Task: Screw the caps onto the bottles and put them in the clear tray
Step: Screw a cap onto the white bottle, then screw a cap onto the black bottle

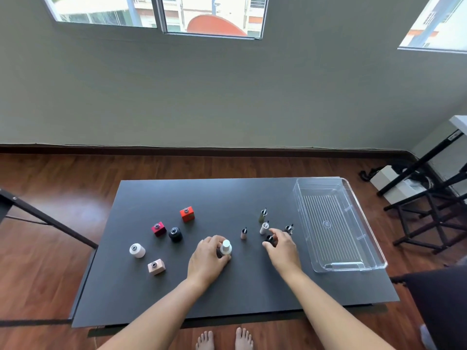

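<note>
My left hand (207, 258) grips a small bottle with a white cap (225, 247) standing on the black table (202, 294). My right hand (283, 248) has its fingers around a black brush cap (269, 239). Open bottles stand at the left: an orange one (187, 214), a dark red one (158, 228), a black one (175, 234), a white one (137, 250) and a pink one (156, 266). Loose brush caps lie near my right hand: an olive one (262, 215), a white one (264, 228), a pink one (243, 233) and a clear one (289, 228). The clear tray (374, 238) holds nothing.
The tray sits along the table's right edge. Black stands and a white box (389, 183) occupy the floor at right. A black tripod leg (45, 218) crosses at left. My bare feet (225, 339) show below the table's front edge.
</note>
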Available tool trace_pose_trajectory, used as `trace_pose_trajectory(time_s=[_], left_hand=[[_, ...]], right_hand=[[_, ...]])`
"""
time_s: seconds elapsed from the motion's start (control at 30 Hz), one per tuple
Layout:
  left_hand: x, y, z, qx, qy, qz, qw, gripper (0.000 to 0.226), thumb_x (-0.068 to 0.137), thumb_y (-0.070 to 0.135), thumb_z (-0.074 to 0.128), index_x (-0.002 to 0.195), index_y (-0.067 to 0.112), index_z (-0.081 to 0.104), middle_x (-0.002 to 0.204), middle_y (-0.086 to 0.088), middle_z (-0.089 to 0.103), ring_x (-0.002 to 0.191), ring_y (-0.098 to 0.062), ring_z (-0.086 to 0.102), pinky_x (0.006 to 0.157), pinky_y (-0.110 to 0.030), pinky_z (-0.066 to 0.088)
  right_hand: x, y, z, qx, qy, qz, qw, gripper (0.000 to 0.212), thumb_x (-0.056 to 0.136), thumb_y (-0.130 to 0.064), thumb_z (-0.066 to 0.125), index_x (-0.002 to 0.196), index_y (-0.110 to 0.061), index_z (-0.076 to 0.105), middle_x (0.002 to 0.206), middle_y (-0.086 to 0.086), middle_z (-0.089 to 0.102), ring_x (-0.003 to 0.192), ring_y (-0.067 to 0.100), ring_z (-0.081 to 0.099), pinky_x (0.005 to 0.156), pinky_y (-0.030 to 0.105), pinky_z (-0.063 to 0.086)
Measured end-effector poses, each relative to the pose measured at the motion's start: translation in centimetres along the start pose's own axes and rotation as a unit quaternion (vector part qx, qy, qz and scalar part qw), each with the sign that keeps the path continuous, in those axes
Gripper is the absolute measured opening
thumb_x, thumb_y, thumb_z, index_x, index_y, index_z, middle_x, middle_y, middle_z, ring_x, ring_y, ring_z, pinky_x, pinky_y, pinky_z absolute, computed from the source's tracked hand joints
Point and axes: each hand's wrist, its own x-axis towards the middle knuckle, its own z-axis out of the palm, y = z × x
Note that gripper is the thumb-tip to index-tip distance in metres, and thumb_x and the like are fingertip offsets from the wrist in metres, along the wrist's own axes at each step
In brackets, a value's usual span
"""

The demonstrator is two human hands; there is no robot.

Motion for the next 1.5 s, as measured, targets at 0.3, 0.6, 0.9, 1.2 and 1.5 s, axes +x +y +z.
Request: trace_pose_trajectory(time_s=[0.3, 0.6, 0.9, 1.2, 1.5], left_hand=[[-1.0, -0.6, -0.9, -0.018, -0.008, -0.005, 1.000, 0.037, 0.075, 0.031, 0.071, 0.106, 0.043, 0.056, 0.099, 0.021, 0.056, 0.100, -0.001, 0.053, 0.079, -0.025, 0.046], [-1.9, -3.4, -6.2, -0.036, 0.196, -0.090, 0.976, 0.048, 0.075, 0.019, 0.075, 0.113, 0.032, 0.049, 0.108, 0.007, 0.042, 0.093, -0.015, 0.056, 0.075, -0.037, 0.050], [1.0, -5.2, -7.9, 0.019, 0.102, -0.167, 0.980, 0.053, 0.081, 0.025, 0.070, 0.131, 0.027, 0.051, 0.134, -0.002, 0.052, 0.116, -0.026, 0.056, 0.086, -0.033, 0.044], [1.8, -4.9, -8.3, 0.014, 0.108, -0.180, 0.978, 0.025, 0.079, 0.028, 0.070, 0.103, 0.027, 0.062, 0.107, 0.003, 0.068, 0.100, -0.022, 0.063, 0.077, -0.031, 0.047], [-1.5, -1.0, -8.5, -0.053, 0.119, -0.102, 0.986, 0.029, 0.070, 0.038, 0.070, 0.086, 0.034, 0.046, 0.089, 0.017, 0.069, 0.087, -0.009, 0.067, 0.074, -0.034, 0.053]], right_hand=[[-0.3, 0.5, 0.3, -0.004, 0.022, -0.011, 1.000, 0.017, 0.085, -0.024, 0.067, 0.102, -0.021, 0.069, 0.106, -0.001, 0.067, 0.101, 0.023, 0.061, 0.083, 0.030, 0.044], [-3.2, 0.3, 0.1, 0.059, 0.008, -0.038, 0.997, 0.016, 0.082, -0.032, 0.070, 0.097, -0.033, 0.067, 0.087, -0.010, 0.073, 0.089, 0.014, 0.066, 0.079, 0.031, 0.051], [-4.5, -2.3, 0.0, 0.091, -0.006, -0.095, 0.991, 0.016, 0.082, -0.026, 0.073, 0.096, -0.031, 0.068, 0.084, -0.012, 0.073, 0.084, 0.003, 0.067, 0.080, 0.025, 0.051], [-5.2, -4.3, -1.0, 0.105, 0.005, -0.125, 0.987, 0.029, 0.082, -0.024, 0.072, 0.080, -0.049, 0.059, 0.078, -0.017, 0.071, 0.079, -0.011, 0.063, 0.071, 0.009, 0.045], [-5.4, -6.4, -1.3, 0.218, -0.076, -0.100, 0.968, 0.012, 0.086, -0.007, 0.065, 0.080, -0.017, 0.070, 0.093, 0.002, 0.069, 0.075, 0.008, 0.071, 0.061, 0.026, 0.058]])
